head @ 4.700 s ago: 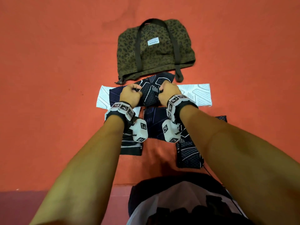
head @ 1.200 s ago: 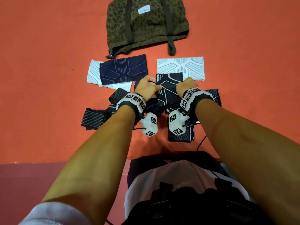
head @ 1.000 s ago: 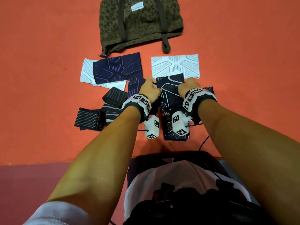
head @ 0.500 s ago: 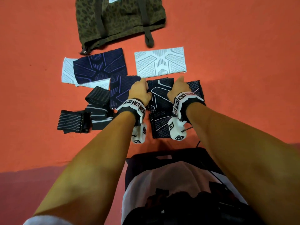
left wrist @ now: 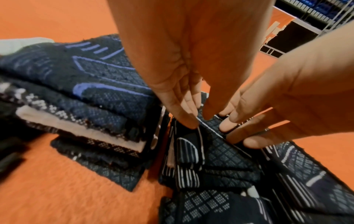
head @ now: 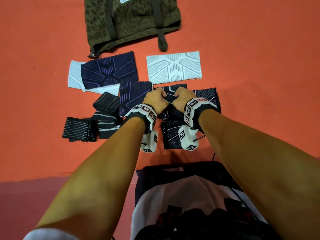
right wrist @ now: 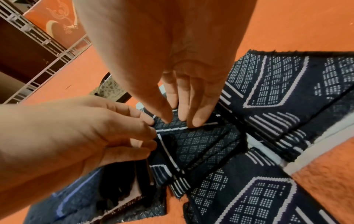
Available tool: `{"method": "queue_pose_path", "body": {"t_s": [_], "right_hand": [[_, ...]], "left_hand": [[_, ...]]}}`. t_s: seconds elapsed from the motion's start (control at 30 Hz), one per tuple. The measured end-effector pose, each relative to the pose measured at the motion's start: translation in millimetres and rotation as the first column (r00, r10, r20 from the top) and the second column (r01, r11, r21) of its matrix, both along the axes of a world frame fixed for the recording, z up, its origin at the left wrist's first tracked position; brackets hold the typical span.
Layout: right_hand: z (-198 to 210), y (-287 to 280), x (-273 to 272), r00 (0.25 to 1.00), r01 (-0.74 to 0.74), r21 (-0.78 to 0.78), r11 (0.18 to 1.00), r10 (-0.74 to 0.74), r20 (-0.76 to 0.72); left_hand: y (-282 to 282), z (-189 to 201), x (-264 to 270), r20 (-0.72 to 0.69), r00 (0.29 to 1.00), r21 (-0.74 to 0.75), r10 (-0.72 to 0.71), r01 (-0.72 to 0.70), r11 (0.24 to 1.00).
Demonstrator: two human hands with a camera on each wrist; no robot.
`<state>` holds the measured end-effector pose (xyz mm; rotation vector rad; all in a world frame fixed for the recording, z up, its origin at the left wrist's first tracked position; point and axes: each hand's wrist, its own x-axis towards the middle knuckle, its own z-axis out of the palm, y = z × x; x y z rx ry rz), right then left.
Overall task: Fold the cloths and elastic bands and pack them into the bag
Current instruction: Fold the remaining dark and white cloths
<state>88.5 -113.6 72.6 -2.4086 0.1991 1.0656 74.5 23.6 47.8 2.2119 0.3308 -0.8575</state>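
Hands meet at the middle of the spread: the left hand (head: 156, 101) and the right hand (head: 181, 100) both have their fingers curled down onto a dark navy knitted cloth with white line-and-grid patterning (head: 173, 108), thumb and fingertips pinching a raised ridge of it, as the wrist views show; neither hand is flat or free. The step in hand looks like forming a fold in this cloth; to do it well, I judge the pinched edge should be drawn evenly by both hands so the corners meet, then pressed flat before release, since the knit looks stretchy and springy and may creep open; the cloths beneath it overlap, so only the top layer should be lifted.

Other pieces lie around it: a navy cloth with purple lines (head: 133, 97) just beside the left hand, another navy-and-purple cloth (head: 109, 71) lying over a white knitted cloth (head: 74, 75), a second white patterned cloth (head: 174, 68) lying apart to the right, and black elastic bands with grey stripes (head: 93, 125) in a loose heap at the left. The olive leopard-print fabric bag with dark straps (head: 131, 23) lies flat at the far side, near the cloths but not touching the one being handled; nothing appears packed yet.

Everything rests on an orange-red carpeted surface (head: 259, 66); its near edge borders a darker maroon strip (head: 26, 196); white wire shelving (right wrist: 44, 50) stands in the background.
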Motion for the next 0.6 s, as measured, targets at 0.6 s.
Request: {"method": "queue_pose_path", "body": {"t_s": [0.6], "right_hand": [[-4,5,85,0.992,-0.100,-0.111,0.989,0.107,0.060]], "left_hand": [[22,22,89,0.113,0.968,0.034,0.223,-0.228,0.973]]}}
